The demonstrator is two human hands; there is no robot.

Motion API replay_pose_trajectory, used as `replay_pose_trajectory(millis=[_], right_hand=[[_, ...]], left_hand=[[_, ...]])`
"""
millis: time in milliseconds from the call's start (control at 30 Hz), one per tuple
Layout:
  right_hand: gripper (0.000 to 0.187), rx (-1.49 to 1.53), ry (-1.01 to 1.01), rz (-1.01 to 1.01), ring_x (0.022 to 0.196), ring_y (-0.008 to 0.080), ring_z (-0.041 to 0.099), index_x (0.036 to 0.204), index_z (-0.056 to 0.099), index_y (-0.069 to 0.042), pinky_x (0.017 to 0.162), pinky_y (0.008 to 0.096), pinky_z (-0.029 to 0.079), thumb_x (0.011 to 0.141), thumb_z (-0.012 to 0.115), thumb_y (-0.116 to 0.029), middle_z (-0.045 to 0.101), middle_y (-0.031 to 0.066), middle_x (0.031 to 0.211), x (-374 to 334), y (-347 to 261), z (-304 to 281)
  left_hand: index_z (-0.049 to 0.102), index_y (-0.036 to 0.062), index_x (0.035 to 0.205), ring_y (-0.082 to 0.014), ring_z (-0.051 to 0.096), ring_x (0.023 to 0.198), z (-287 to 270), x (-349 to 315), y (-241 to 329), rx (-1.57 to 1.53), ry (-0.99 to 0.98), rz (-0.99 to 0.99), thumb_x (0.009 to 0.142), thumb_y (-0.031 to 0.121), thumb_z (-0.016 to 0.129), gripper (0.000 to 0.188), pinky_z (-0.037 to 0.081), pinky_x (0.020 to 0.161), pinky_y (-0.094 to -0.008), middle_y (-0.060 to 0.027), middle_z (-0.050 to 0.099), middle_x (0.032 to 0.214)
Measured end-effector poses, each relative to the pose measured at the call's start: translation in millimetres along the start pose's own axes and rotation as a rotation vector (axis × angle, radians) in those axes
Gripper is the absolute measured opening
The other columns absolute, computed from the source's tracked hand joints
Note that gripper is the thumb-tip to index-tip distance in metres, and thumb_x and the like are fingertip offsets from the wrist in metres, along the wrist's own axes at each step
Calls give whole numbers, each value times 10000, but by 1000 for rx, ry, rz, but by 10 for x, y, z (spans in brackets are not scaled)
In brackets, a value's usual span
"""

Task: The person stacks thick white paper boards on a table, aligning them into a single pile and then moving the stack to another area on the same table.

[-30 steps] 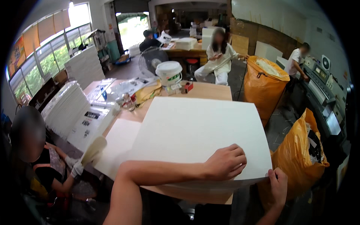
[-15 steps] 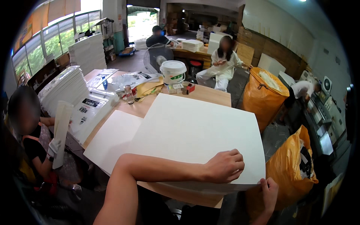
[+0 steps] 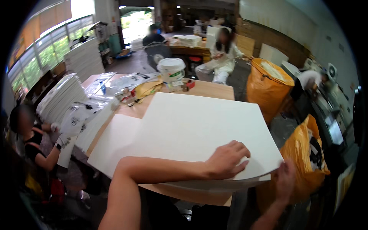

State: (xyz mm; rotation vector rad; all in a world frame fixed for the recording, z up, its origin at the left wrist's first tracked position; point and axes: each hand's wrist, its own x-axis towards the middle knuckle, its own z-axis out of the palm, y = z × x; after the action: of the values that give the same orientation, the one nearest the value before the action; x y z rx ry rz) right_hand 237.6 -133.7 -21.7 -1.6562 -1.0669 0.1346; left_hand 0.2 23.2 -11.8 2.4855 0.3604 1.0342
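A large white board sheet [image 3: 203, 126] covers much of the table in front of me, with another white sheet [image 3: 115, 143] partly under it at the left. My left hand [image 3: 229, 161] rests on top near the front right, fingers loosely bent and the thumb apart, holding nothing. At the sheet's right front corner, my right hand [image 3: 284, 180] pinches the edge; motion blurs it somewhat. The front edge of the top sheet is lifted and bowed there, and a lower white edge shows beneath it.
The wooden table [image 3: 214, 91] also carries a white bucket [image 3: 171, 70], plastic-wrapped stacks [image 3: 63, 97] and yellow paper [image 3: 147, 89]. Orange sacks [image 3: 266, 90] stand at the right, the nearer sack [image 3: 301, 153] beside my right hand. A gloved co-worker [image 3: 38, 138] handles a sheet at the left; other people are farther back.
My right hand has moved slightly right and up with the sheet's corner. My left hand's fingers have loosened from a curl. The co-worker at the left has lowered the strip-like sheet.
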Motion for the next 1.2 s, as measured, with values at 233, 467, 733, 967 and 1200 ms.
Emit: replay_pose_trajectory(millis=[233, 467, 733, 967, 1200], right_hand=[[311, 616, 31, 245, 563, 16, 396, 760, 485, -125, 481, 220, 292, 1036, 585, -228, 412, -70, 650, 53, -551, 287], [342, 841, -57, 412, 467, 74, 405, 675, 507, -142, 433, 244, 332, 992, 622, -199, 414, -51, 562, 205, -588, 250], [368, 824, -110, 409, 456, 86, 460, 652, 515, -129, 422, 248, 331, 983, 646, -226, 472, -25, 548, 264, -561, 249], [410, 722, -134, 365, 477, 59, 458, 675, 533, -121, 435, 233, 330, 985, 677, -347, 470, -39, 564, 250, -592, 216], [449, 227, -4, 82, 508, 57, 453, 649, 467, -119, 451, 239, 340, 981, 676, -336, 445, -41, 582, 206, -481, 398]], left_hand=[[663, 103, 1076, -320, 645, 1076, -59, -6, -15, -31, -32, -25, 915, 247, 728, 225, 552, 873, -423, -116, 669, 1127], [629, 92, 1224, -320, 667, 1117, -214, 54, 69, -111, -140, 48, 761, 459, 891, 646, 561, 930, -410, -144, 651, 1203], [633, 81, 1202, -284, 688, 1097, -221, 96, -50, -183, -245, -52, 747, 419, 919, 634, 552, 934, -379, -123, 659, 1207], [597, 79, 1276, -270, 646, 1181, -256, 120, -99, -262, -302, -104, 775, 290, 904, 624, 534, 993, -402, -138, 622, 1324], [514, 70, 1446, -276, 639, 1132, -289, 138, 56, -223, -262, -28, 898, -33, 548, 558, 541, 953, -410, -177, 605, 1282]])
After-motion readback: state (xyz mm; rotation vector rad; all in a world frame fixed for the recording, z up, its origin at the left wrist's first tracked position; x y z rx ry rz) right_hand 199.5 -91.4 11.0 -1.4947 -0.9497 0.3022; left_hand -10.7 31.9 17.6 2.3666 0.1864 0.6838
